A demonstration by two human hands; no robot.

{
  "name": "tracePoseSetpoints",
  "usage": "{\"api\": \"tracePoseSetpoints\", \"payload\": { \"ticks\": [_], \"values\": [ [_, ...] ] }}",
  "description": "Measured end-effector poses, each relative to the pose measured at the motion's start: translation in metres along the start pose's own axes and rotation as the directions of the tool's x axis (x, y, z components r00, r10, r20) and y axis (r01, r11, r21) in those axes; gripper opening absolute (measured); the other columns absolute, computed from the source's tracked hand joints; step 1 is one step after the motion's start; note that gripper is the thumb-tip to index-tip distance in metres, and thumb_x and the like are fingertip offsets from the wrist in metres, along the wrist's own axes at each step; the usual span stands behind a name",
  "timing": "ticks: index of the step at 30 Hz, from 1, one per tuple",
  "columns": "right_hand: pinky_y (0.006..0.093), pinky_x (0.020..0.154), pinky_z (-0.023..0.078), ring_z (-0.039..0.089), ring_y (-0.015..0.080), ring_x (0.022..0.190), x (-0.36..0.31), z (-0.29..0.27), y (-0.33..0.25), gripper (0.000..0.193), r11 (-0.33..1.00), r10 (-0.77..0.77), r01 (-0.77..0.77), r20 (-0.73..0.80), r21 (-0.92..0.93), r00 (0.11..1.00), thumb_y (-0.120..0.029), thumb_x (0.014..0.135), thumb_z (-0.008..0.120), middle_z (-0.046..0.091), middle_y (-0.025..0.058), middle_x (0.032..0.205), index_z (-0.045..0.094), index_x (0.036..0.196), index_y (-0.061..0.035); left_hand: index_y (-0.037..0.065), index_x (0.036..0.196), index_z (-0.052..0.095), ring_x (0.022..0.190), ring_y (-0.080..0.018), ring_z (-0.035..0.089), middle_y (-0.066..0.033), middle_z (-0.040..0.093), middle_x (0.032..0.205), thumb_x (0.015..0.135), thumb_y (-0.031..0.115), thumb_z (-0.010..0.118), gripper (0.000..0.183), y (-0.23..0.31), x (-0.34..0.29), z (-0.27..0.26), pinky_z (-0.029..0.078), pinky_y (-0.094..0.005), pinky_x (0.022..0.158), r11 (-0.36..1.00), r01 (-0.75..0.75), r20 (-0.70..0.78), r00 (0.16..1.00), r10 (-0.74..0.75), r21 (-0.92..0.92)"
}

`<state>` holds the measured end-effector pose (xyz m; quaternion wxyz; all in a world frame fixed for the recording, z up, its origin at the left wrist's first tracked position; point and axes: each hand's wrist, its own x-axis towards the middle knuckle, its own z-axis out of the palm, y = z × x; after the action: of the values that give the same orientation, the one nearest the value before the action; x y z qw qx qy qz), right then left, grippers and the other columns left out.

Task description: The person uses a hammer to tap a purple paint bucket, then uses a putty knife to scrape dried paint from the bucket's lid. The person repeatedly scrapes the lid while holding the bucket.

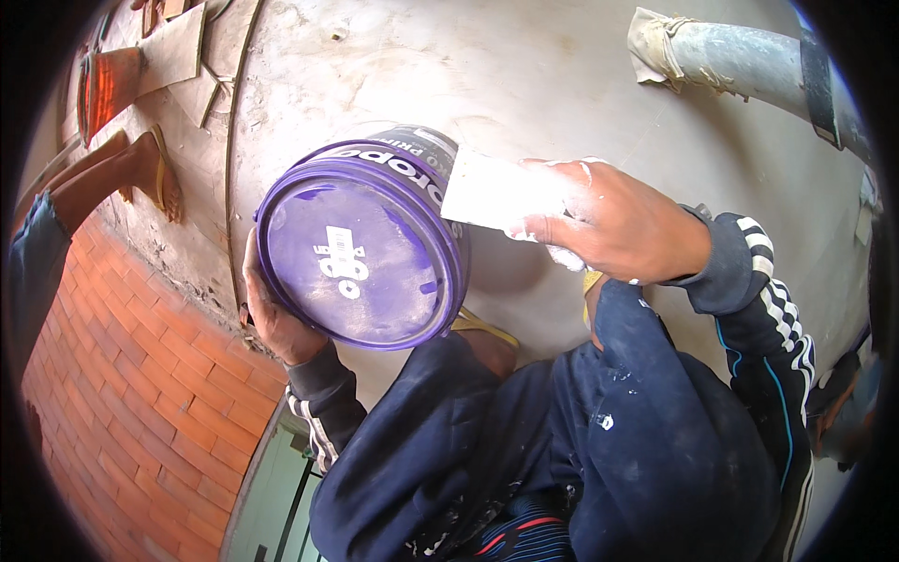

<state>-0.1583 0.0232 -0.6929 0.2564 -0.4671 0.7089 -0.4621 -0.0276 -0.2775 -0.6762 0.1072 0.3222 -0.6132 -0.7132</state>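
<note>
A purple paint bucket (348, 253) stands tilted before my knees, its round purple face with a small white sticker turned up toward me. My left hand (281, 314) grips its lower left side, fingers along the rim. A flat, rectangular putty scraper (478, 190), coated white, is held in my right hand (623, 220). White paste smears the fingers and thumb of that hand. The scraper's edge overlaps the bucket's right side in view; whether it touches, I cannot tell. My right fingers hide the scraper's rear end.
Pale smooth floor (552, 84) spreads ahead, with a thick grey pipe (749, 56) at the far right. On the left lie orange paving bricks (150, 375), and another person's foot (157, 173) in a sandal rests near an orange-red container (110, 89) and loose boards (173, 56).
</note>
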Motion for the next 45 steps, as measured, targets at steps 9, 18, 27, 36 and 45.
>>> {"api": "tracePoseSetpoints", "payload": {
  "ticks": [9, 18, 27, 36, 45],
  "values": [
    [0.0373, 0.067, 0.046, 0.057, 0.0320, 0.073, 0.007, -0.008, -0.017, 0.024, 0.831, 0.437, -0.455, 0.130, 0.321, 0.890, -0.014, 0.090, 0.052, 0.056, 0.0210, 0.089, 0.055, 0.099, 0.0080, -0.004, 0.134, 0.037, 0.118, -0.0290, 0.049, -0.0208, 0.046, 0.131, 0.098, 0.035, 0.030, 0.054, -0.002, -0.001, -0.002, 0.040, -0.0406, 0.100, 1.000, -0.001, -0.010, 1.000, 0.001, 0.004],
    [0.0379, 0.079, 0.044, 0.056, 0.0367, 0.084, 0.003, -0.006, -0.003, 0.032, 0.981, 0.167, -0.175, 0.099, 0.086, 0.981, -0.017, 0.090, 0.052, 0.059, 0.0243, 0.094, 0.053, 0.107, 0.0098, -0.003, 0.135, 0.037, 0.120, -0.0299, 0.047, -0.0210, 0.046, 0.131, 0.098, 0.035, 0.029, 0.054, -0.004, -0.001, -0.001, 0.039, -0.0410, 0.101, 1.000, -0.010, 0.007, 1.000, 0.010, -0.004],
    [0.0408, 0.070, 0.047, 0.059, 0.0346, 0.082, 0.019, -0.022, -0.009, 0.025, 0.986, 0.165, -0.155, 0.197, -0.063, 0.966, -0.014, 0.088, 0.052, 0.058, 0.0237, 0.088, 0.064, 0.091, 0.0076, -0.003, 0.135, 0.037, 0.119, -0.0275, 0.048, -0.0196, 0.046, 0.131, 0.098, 0.040, 0.028, 0.057, 0.003, -0.002, 0.013, 0.038, -0.0396, 0.101, 0.998, 0.054, -0.084, 0.995, -0.051, 0.037],
    [0.0306, 0.055, 0.043, 0.052, 0.0194, 0.056, 0.034, -0.022, 0.015, 0.022, 0.686, 0.398, -0.607, 0.493, 0.400, 0.774, -0.019, 0.089, 0.056, 0.054, 0.0092, 0.066, 0.060, 0.089, 0.0030, -0.004, 0.134, 0.038, 0.119, -0.0263, 0.048, -0.0191, 0.047, 0.131, 0.099, 0.040, 0.028, 0.057, 0.002, -0.001, 0.003, 0.037, -0.0379, 0.101, 0.997, 0.034, -0.088, 0.996, -0.028, 0.074],
    [0.0221, 0.038, 0.035, 0.042, 0.0069, 0.043, 0.018, 0.038, 0.055, 0.024, 0.070, 0.104, -0.578, 0.570, 0.813, 0.815, -0.030, 0.090, 0.059, 0.050, 0.0009, 0.058, 0.053, 0.088, -0.0069, -0.002, 0.135, 0.039, 0.119, -0.0254, 0.047, -0.0179, 0.047, 0.131, 0.099, 0.040, 0.028, 0.057, 0.000, 0.000, 0.007, 0.037, -0.0369, 0.101, 0.994, 0.035, -0.119, 0.993, -0.023, 0.103]
  ]
}}
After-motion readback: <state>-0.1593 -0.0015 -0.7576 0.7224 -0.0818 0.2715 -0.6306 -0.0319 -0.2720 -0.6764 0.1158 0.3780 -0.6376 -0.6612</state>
